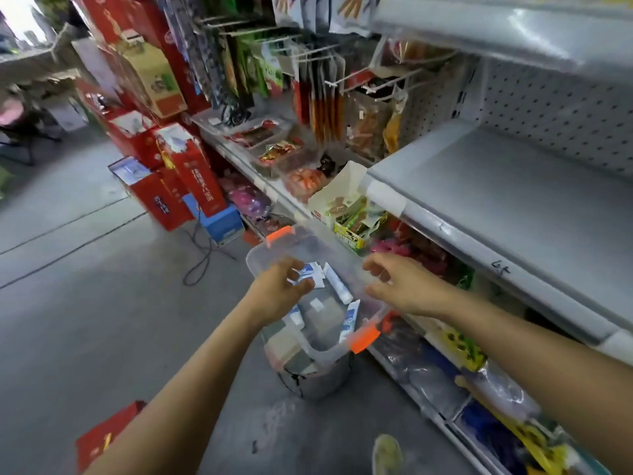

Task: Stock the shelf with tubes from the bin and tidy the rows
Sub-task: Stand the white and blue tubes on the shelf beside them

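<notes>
Reaching into the bin (301, 240) at centre for tubes (339, 286) to fill the shelf (513, 207) at right, the left hand (277, 293) curled over them, grip unclear, while the right hand (397, 282) hovered loose and empty.

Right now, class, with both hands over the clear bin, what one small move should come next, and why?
Probably close the left hand on a tube, then lift it toward the grey shelf: tubes lie loose in the bin, the right hand holds nothing, and the shelf shows none.
</notes>
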Motion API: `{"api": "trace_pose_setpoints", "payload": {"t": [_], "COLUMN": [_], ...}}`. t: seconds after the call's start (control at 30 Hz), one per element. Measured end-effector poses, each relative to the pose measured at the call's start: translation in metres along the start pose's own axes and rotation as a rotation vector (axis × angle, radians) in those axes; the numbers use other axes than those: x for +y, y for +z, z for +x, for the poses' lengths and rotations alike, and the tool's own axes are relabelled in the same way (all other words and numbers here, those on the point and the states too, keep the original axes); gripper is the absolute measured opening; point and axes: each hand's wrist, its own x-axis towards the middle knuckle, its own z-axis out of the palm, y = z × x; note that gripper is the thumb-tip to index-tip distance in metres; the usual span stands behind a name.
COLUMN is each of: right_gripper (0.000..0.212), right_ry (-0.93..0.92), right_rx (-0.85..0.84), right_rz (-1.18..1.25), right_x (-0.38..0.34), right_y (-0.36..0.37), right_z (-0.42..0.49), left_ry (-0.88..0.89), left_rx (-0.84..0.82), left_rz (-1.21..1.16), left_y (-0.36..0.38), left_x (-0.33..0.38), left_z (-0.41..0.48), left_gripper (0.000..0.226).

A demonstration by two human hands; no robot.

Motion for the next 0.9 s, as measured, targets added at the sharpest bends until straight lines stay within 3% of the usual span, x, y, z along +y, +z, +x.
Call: {"api": "trace_pose_setpoints", "payload": {"t": [0.33,0.5,0.67,0.9], "right_gripper": [0.034,0.017,0.039,0.052], "right_ry": [0.297,0.416,0.494,0.537], "right_rx": [-0.275,-0.294,-0.233,-0.173], "right_rz": [0.125,0.032,-0.054,-0.217], "right_x": [0.081,0.132,0.160,0.176], "right_y": [0.113,0.180,0.242,0.300], "right_z": [0.199,0.268,0.304,0.321], "left_ry": [-0.531,-0.770,-0.981,-0.881], "left_rx": [-0.026,-0.028,0.024,0.204], "left_rz": [-0.403,-0.471,-0.352,0.036], "left_y": [0.081,0.156,0.224,0.275], "left_x": [-0.098,-0.163,-0.203,-0.219], "left_z": [0.161,0.228,0.257,0.271], "left_gripper": [0.036,0.059,0.079,0.077]}}
